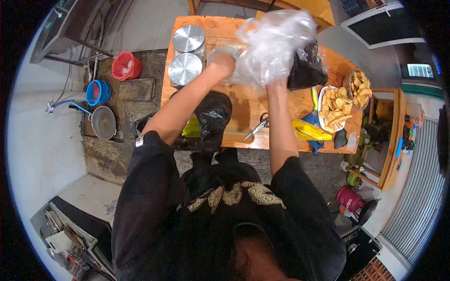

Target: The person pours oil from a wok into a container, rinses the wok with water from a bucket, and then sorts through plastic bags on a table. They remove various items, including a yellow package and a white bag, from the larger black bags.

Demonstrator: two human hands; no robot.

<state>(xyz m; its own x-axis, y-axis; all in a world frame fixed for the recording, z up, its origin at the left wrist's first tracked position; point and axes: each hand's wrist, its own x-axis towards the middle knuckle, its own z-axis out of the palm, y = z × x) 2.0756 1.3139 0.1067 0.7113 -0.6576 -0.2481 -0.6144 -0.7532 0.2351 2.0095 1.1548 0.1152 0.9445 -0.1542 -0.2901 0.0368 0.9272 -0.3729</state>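
Observation:
A large clear plastic bag (276, 47), smeared by motion, is bunched up over the far side of the wooden table. My left hand (223, 65) is closed at its left edge, gripping the plastic beside two round metal-lidded containers (189, 38). My right hand (276, 85) reaches up into or behind the bag; only the wrist shows plainly, and the plastic hides the fingers. A black plastic bag (307, 70) lies just right of that wrist. Scissors (257, 126) rest on the table between my forearms.
Right on the wooden table (246, 110) stand a plate of chips (335, 107) and a bowl of chips (361, 89), near a yellow packet (311, 131). Another black bag (213, 114) sits at the near left edge. Red (126, 65) and blue (98, 92) buckets stand on the floor.

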